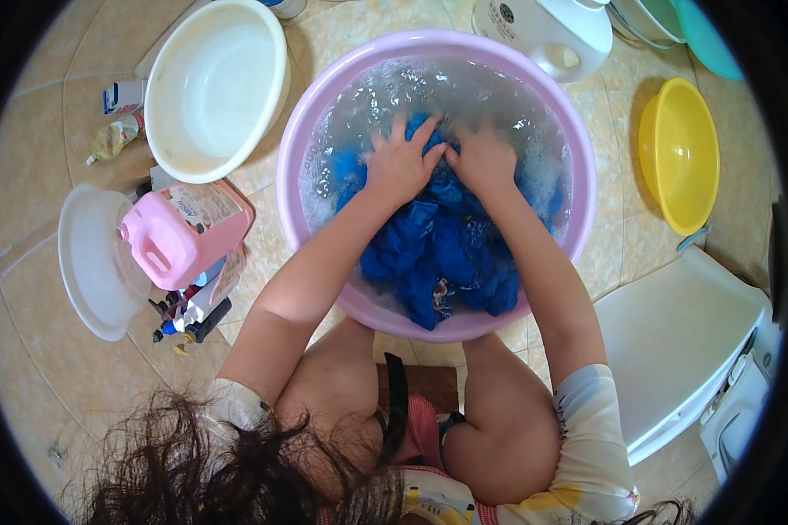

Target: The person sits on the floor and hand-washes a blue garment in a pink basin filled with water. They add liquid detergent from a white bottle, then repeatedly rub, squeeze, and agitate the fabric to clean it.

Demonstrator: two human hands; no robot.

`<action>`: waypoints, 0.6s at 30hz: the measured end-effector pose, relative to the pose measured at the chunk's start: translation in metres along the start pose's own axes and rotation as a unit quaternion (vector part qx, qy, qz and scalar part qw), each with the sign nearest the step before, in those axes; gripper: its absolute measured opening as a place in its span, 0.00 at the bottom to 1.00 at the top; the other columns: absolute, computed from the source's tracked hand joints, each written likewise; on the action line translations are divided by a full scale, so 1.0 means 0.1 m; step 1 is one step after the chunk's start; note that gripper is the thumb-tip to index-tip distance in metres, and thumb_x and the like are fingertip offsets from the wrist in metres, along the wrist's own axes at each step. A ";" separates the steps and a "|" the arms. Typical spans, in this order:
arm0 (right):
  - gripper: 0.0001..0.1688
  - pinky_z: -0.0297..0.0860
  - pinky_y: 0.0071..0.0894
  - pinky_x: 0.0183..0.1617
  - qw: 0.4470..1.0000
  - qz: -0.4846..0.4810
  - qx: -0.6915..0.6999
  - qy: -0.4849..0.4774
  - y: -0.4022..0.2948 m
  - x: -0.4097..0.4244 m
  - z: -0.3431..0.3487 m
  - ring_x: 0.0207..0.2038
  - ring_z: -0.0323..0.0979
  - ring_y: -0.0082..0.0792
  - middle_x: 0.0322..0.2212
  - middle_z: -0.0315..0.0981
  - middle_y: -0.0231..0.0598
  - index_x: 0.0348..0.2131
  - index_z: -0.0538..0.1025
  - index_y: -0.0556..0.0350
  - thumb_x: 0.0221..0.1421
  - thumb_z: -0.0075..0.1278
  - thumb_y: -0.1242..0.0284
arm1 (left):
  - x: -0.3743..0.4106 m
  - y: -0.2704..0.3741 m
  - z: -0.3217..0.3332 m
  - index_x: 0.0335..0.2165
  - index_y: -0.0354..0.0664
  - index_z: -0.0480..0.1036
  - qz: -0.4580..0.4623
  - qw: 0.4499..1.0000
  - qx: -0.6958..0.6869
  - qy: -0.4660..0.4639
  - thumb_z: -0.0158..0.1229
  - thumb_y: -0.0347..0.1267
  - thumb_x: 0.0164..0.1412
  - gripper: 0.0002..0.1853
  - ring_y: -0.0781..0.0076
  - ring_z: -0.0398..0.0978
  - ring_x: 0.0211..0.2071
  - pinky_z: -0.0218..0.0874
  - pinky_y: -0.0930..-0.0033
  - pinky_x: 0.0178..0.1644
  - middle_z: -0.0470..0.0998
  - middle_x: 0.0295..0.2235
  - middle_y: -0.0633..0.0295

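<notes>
A pink-lilac plastic basin (287, 164) holds cloudy, sudsy water (427, 82) and a bunched dark-blue cloth (427, 243). Part of the cloth rises above the water towards the near rim, with a small patterned patch on it. My left hand (402, 157) presses flat on the cloth, its fingers spread and their tips at the water. Beside it, my right hand (486, 157) reaches down onto the same cloth; its fingertips are blurred under the water. The two thumbs nearly meet.
Left of the basin stand a white basin (213, 92), a pink jug (190, 230), a translucent tub (92, 262) and several bottles. A white jug (551, 33) stands behind the rim. To the right are a yellow bowl (686, 157) and a white plastic lid or panel (683, 348).
</notes>
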State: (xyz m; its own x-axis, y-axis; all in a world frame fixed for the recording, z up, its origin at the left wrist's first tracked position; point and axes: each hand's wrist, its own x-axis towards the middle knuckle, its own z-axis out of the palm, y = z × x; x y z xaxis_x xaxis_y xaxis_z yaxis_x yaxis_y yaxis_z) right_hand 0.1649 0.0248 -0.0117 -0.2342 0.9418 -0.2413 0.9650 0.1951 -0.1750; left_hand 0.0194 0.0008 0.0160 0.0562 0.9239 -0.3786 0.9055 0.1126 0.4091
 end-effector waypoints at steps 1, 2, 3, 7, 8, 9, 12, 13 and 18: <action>0.25 0.71 0.45 0.32 1.000 -0.006 0.005 -0.028 0.11 0.12 0.20 0.33 0.72 0.52 0.43 0.64 0.46 0.43 0.72 0.39 0.43 0.54 0.58 | 0.10 -0.06 0.10 0.53 0.60 0.62 -0.012 1.000 -0.019 -0.015 0.47 0.48 0.58 0.24 0.36 0.59 0.50 0.57 0.41 0.47 0.56 0.55 0.45; 0.24 0.70 0.46 0.34 0.998 -0.013 0.012 -0.058 0.16 0.20 0.30 0.33 0.72 0.52 0.43 0.64 0.46 0.43 0.72 0.40 0.44 0.54 0.59 | 0.22 -0.17 0.20 0.52 0.56 0.63 -0.026 0.999 -0.036 -0.031 0.47 0.48 0.58 0.24 0.40 0.61 0.50 0.59 0.45 0.47 0.59 0.53 0.45; 0.24 0.70 0.46 0.36 0.998 0.004 0.040 -0.050 0.14 0.23 0.25 0.34 0.72 0.52 0.43 0.64 0.46 0.43 0.72 0.41 0.44 0.54 0.60 | 0.32 -0.25 0.27 0.51 0.52 0.64 -0.042 0.997 -0.054 -0.047 0.48 0.47 0.57 0.25 0.44 0.63 0.49 0.60 0.50 0.47 0.63 0.51 0.44; 0.21 0.68 0.47 0.40 0.991 0.049 0.114 0.057 0.00 0.19 0.07 0.39 0.69 0.54 0.43 0.64 0.46 0.40 0.73 0.42 0.43 0.55 0.62 | 0.66 -0.41 0.45 0.52 0.43 0.61 -0.018 0.994 -0.057 -0.092 0.46 0.48 0.58 0.29 0.48 0.65 0.48 0.59 0.55 0.50 0.64 0.50 0.44; 0.20 0.68 0.46 0.41 0.985 0.040 0.131 0.104 -0.14 0.13 0.05 0.40 0.68 0.55 0.42 0.65 0.45 0.40 0.73 0.42 0.43 0.55 0.63 | 0.82 -0.82 0.94 0.51 0.41 0.62 0.038 0.997 -0.071 -0.007 0.46 0.48 0.58 0.28 0.50 0.66 0.47 0.60 0.56 0.49 0.66 0.48 0.45; 0.18 0.68 0.46 0.40 0.972 0.027 0.186 0.141 -0.29 0.09 -0.08 0.40 0.67 0.54 0.40 0.65 0.44 0.38 0.73 0.42 0.43 0.55 0.64 | 0.90 -1.04 1.22 0.50 0.39 0.63 0.096 0.989 -0.085 0.075 0.45 0.48 0.59 0.28 0.51 0.68 0.45 0.60 0.56 0.48 0.68 0.46 0.45; 0.14 0.68 0.43 0.36 0.951 -0.030 0.244 0.187 -0.46 -0.09 -0.41 0.37 0.66 0.49 0.35 0.65 0.41 0.35 0.73 0.43 0.45 0.53 0.67 | 0.65 -0.30 0.42 0.47 0.41 0.65 -0.198 0.540 -0.810 -0.113 0.44 0.44 0.60 0.22 0.56 0.68 0.44 0.60 0.57 0.48 0.70 0.43 0.50; 0.13 0.67 0.41 0.35 0.945 -0.067 0.255 0.191 -0.56 -0.13 -0.48 0.36 0.66 0.47 0.34 0.64 0.40 0.35 0.73 0.44 0.45 0.53 0.68 | 0.49 -0.30 0.40 0.45 0.43 0.66 -0.099 0.471 -0.868 -0.120 0.44 0.43 0.61 0.20 0.58 0.69 0.43 0.61 0.58 0.47 0.70 0.41 0.53; 0.09 0.67 0.34 0.27 0.943 -0.151 0.214 0.204 -0.77 -0.32 -0.68 0.30 0.64 0.40 0.30 0.62 0.35 0.29 0.70 0.44 0.45 0.54 0.67 | 0.25 -0.34 0.15 0.40 0.46 0.66 -0.011 0.584 -0.802 -0.128 0.42 0.34 0.61 0.11 0.67 0.68 0.39 0.62 0.66 0.44 0.70 0.36 0.62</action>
State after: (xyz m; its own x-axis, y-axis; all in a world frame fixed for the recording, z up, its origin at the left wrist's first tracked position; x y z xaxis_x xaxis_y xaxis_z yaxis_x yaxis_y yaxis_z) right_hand 0.1061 -0.0021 0.0745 -0.3420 0.9049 0.2532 0.7053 0.4252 -0.5673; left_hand -0.0034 0.0150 -0.0199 0.2987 0.8538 -0.4264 -0.6389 0.5108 0.5752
